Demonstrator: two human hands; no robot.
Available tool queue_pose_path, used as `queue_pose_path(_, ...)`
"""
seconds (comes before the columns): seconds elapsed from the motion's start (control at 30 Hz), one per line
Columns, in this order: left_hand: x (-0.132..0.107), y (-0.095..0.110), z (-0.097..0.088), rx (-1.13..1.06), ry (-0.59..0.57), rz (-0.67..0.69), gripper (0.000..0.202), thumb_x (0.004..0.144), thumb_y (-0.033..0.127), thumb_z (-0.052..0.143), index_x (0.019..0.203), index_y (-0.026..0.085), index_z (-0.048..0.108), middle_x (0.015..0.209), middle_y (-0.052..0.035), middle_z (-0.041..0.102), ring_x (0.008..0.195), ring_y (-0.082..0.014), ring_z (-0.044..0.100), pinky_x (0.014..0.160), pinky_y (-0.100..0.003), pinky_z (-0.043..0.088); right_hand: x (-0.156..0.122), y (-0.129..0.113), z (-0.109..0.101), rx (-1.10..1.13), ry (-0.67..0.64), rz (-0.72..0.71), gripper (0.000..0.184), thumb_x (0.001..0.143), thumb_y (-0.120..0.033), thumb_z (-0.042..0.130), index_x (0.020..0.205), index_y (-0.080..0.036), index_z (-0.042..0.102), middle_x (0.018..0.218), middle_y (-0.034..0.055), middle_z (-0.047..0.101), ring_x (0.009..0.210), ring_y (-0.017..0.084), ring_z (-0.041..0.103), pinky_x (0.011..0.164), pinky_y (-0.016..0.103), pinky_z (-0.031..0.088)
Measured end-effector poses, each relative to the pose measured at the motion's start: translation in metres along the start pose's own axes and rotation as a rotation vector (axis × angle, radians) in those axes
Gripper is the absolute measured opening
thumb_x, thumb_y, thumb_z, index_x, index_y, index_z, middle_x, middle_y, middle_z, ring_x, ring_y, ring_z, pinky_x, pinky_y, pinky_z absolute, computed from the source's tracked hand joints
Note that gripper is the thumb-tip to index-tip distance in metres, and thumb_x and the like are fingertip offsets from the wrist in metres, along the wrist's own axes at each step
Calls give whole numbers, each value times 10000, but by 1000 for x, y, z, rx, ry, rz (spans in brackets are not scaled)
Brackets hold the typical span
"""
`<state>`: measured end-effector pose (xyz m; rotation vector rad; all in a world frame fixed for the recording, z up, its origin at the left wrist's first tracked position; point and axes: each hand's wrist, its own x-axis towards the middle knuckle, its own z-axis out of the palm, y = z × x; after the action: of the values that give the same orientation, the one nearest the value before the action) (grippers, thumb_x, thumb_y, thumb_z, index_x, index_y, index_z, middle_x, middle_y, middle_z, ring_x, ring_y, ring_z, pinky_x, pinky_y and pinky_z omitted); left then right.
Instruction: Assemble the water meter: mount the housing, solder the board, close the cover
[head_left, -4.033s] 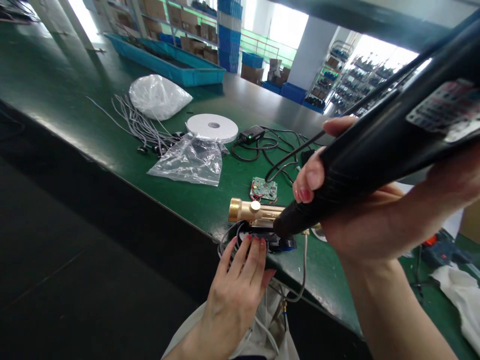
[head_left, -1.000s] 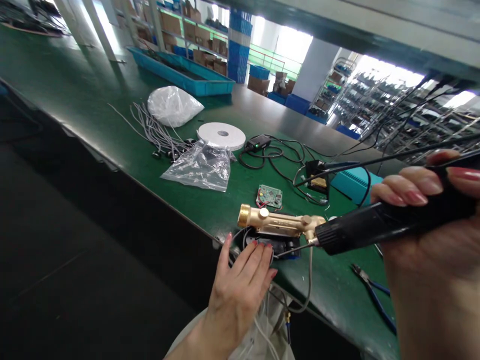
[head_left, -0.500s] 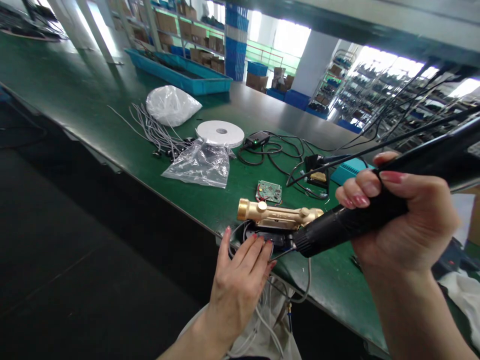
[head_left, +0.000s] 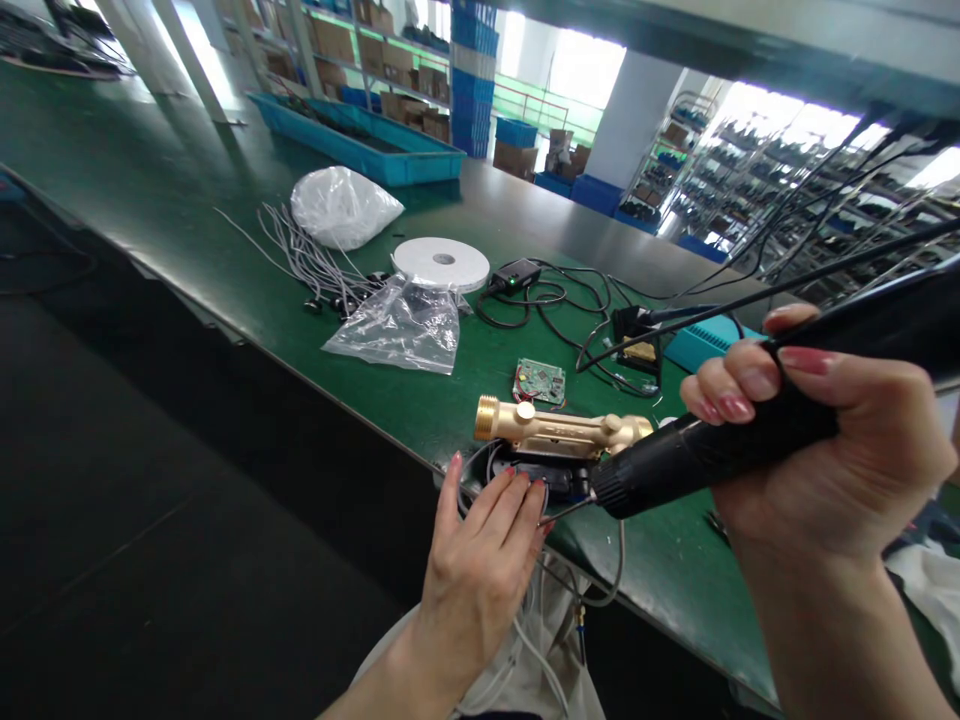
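Observation:
A black electric screwdriver (head_left: pixel 705 455) is gripped in my right hand (head_left: pixel 832 430), thumb along its body. Its thin bit points left and down, the tip close to my left hand's thumb side. My left hand (head_left: pixel 480 560) lies with fingers stretched out over a black housing (head_left: pixel 551 478), touching its top; the pinky is spread apart. The bit's tip is hidden or too small to make out. Against the housing's far side lies a brass pipe fitting (head_left: pixel 562 432) with a threaded end. Grey cable (head_left: pixel 621 560) loops below the bench edge.
Beyond the brass fitting lies a green circuit board (head_left: pixel 538 382). Farther back are a white tape roll (head_left: pixel 441 264), a clear plastic bag (head_left: pixel 397 330), grey wires (head_left: pixel 300 250), a black adapter (head_left: pixel 516 275) with cords and a blue tray (head_left: pixel 360 145). A teal box (head_left: pixel 705 345) stands right.
My right hand and the screwdriver have shifted slightly right and down. My left hand, the housing and the brass fitting look almost unmoved.

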<state>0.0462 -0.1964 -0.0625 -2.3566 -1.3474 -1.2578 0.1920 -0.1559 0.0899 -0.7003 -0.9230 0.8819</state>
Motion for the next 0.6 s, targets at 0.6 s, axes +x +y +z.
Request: queue_pose_path(0.6, -6, -9, 7, -89, 151, -48, 331, 825, 104, 611, 1131, 35, 508, 984, -100, 709, 923, -159, 673, 1047, -416, 416, 3, 3, 6, -95, 24, -103, 147, 633, -148, 499, 758, -186, 565, 486, -53, 439, 408, 79, 375, 414, 235, 321)
